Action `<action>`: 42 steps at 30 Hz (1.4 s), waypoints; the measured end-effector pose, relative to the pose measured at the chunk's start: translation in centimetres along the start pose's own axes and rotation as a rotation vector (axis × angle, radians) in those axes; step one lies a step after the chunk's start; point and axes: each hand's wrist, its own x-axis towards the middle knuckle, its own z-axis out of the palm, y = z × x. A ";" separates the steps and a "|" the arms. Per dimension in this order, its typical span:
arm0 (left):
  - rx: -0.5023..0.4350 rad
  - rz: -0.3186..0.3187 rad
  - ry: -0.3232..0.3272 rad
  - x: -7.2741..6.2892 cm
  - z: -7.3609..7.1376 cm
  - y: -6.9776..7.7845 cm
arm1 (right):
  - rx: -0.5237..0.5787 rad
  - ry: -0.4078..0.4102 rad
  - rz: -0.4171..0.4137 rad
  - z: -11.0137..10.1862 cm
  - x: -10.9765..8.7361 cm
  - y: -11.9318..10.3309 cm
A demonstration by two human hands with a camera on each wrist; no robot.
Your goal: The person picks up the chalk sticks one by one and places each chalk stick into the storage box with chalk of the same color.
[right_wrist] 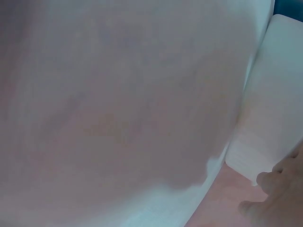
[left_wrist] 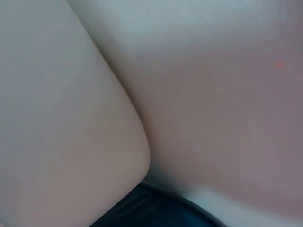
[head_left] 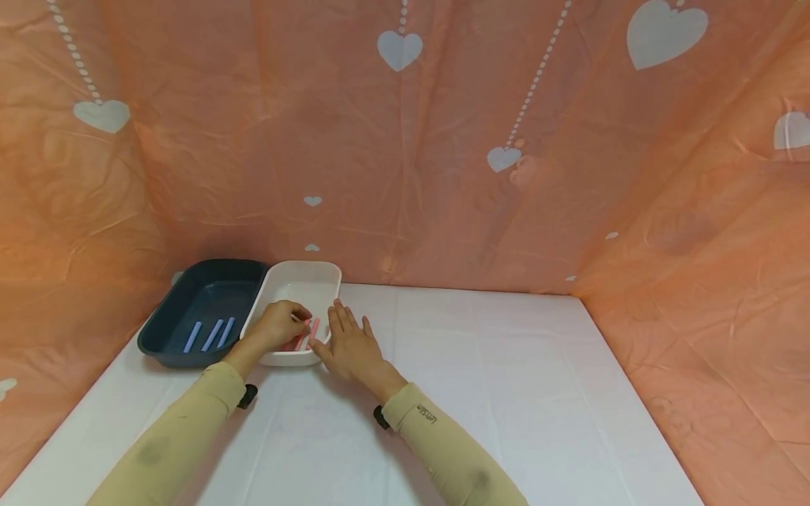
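Observation:
In the head view my left hand [head_left: 278, 325] reaches into a white tray [head_left: 290, 358], thumb and fingers bent together at the upper end of a pink stick that looks like chalk. Several pink chalk sticks [head_left: 313, 332] lie side by side at the near end of this tray, partly covered by that hand. My right hand [head_left: 351, 350] lies along the tray's right wall, fingers extended, thumb by the near rim. In the right wrist view, part of the right hand [right_wrist: 284, 194] shows beside the white tray [right_wrist: 270, 104]. The left wrist view shows mostly close, blurred skin.
A dark blue tray [head_left: 171, 357] touches the white one on its left. Inside it lie three lavender chalk sticks [head_left: 212, 335], spaced apart. Both trays stand on a white tabletop [head_left: 493, 379] near the orange curtain [head_left: 443, 211] with hearts behind them.

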 end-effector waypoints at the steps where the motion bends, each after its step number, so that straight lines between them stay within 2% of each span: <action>1: 0.004 0.006 -0.003 0.0 0.1 -0.1 | -0.001 -0.006 0.001 0.0 0.0 0.0; 10: 0.050 0.051 -0.007 0.2 0.3 0.0 | -0.015 -0.016 0.016 0.2 0.2 0.0; 18: 0.061 0.063 -0.007 0.1 0.3 0.1 | -0.023 0.005 0.004 0.3 0.0 0.0; 25: 0.110 0.114 0.053 0.1 0.3 0.4 | 0.007 0.032 0.027 -0.2 -0.2 0.3; 29: 0.152 0.159 0.098 -0.2 0.1 1.3 | 0.048 0.090 0.026 -1.0 -1.1 1.7; 33: 0.161 0.190 0.153 -0.8 -0.4 2.9 | 0.097 0.154 0.023 -2.0 -2.5 3.6; 37: 0.189 0.207 0.225 -1.8 -0.8 4.4 | 0.136 0.213 0.027 -3.0 -4.1 5.8; 42: 0.252 0.204 0.259 -3.3 -1.4 5.4 | 0.156 0.254 0.054 -4.0 -5.8 8.7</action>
